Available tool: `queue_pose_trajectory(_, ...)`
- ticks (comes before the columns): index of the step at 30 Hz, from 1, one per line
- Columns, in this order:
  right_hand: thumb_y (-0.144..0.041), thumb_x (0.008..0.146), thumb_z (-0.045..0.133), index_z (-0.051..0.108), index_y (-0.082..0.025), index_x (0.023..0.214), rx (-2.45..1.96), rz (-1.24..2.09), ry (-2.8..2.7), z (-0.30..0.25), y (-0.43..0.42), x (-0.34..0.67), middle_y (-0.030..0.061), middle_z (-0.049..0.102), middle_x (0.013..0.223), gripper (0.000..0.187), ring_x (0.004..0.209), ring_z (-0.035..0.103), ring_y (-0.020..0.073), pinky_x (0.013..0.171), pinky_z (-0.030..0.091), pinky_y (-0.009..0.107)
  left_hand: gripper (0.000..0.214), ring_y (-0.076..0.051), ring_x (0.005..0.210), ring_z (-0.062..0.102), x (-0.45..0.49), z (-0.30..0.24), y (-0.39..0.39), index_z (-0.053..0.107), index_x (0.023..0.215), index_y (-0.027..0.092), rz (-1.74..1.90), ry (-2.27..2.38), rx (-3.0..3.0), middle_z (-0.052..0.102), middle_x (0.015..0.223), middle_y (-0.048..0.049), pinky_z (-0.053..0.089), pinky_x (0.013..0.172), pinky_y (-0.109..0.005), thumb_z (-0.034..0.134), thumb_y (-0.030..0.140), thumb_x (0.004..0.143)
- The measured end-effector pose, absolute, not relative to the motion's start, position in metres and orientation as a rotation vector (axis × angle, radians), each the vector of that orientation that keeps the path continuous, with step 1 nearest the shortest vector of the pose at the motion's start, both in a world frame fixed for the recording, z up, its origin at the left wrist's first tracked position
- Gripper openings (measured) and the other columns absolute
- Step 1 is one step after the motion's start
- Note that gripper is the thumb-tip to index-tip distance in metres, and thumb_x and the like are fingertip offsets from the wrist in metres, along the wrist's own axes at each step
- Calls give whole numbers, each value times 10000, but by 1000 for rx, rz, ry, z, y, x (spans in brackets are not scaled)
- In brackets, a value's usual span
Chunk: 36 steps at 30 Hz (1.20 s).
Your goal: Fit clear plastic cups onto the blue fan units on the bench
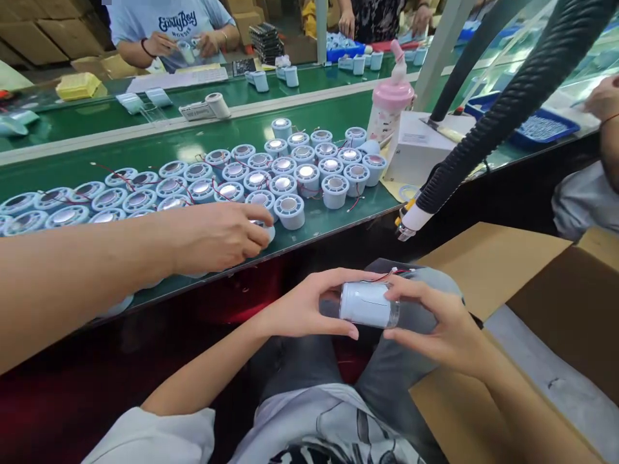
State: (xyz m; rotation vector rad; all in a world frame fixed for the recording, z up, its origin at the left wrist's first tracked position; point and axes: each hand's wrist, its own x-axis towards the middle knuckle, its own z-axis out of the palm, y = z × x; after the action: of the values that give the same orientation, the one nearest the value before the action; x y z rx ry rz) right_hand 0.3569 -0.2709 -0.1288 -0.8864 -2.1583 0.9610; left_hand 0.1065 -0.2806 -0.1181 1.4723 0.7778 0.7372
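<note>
Cylinder [365, 303], pale blue, lies sideways above the lap [309, 367], the left hand [307, 309] holding its left end, the right hand [442, 322] its clear right end. Open air separates them from the green table's [329, 222] near edge, where another person's hand [222, 237] reaches across. An open cardboard box [498, 254] flanks the right forearm [527, 393].

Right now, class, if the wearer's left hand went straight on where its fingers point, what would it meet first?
First the pale blue cylinder, which the left hand holds; beyond it, probably the right hand at the cylinder's other end, though depth is unclear from one view.
</note>
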Motion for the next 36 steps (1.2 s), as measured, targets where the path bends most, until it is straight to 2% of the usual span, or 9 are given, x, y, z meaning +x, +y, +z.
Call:
queue_pose_trajectory(4,-257,790,762,562,-272,1135,-946,1247,-2059,-120,-279,355,48,625,1272,399,1169,614,244,892,569,277,750,-270,1266,534,104,-115,-289,540,1358,274,750,809,1501,548,1399,-105,486,993,-341,833,212,670)
queue_pose_trajectory(9,-314,808,752,581,-271,1143,-998,1448,-1910,-115,-282,354,73,610,1257,379,1144,618,279,889,588,349,772,-282,1297,507,104,-112,-293,533,1368,270,735,830,1535,546,1404,-100,468,1029,-352,839,224,661)
queue_pose_trajectory(17,-315,824,736,571,-278,1152,-1012,1753,-1666,-114,-281,350,69,619,1177,369,1037,636,245,817,589,336,746,-278,1241,554,104,-111,-297,528,1372,265,741,860,1533,563,1376,-110,485,1019,-369,823,297,688)
queue_pose_trajectory(23,-354,846,705,541,-254,1123,-1019,1991,-1422,-117,-281,345,40,652,1043,337,815,646,159,686,553,253,736,-261,1255,541,103,-112,-299,517,1376,265,733,872,1560,552,1386,-97,490,1010,-339,811,311,703)
queue_pose_trajectory(31,-521,835,671,509,-215,1060,-1083,2128,-1256,-126,-280,341,5,674,793,414,616,679,158,588,570,261,726,-273,1302,506,100,-115,-301,512,1378,271,750,844,1593,532,1416,-100,479,1029,-349,806,286,714)
queue_pose_trajectory(36,-618,842,602,508,-187,1006,-1130,2223,-1148,-128,-280,335,12,684,650,470,534,683,159,492,544,207,740,-262,1321,490,100,-116,-302,514,1376,280,760,839,1605,531,1421,-86,453,1059,-345,816,249,701)
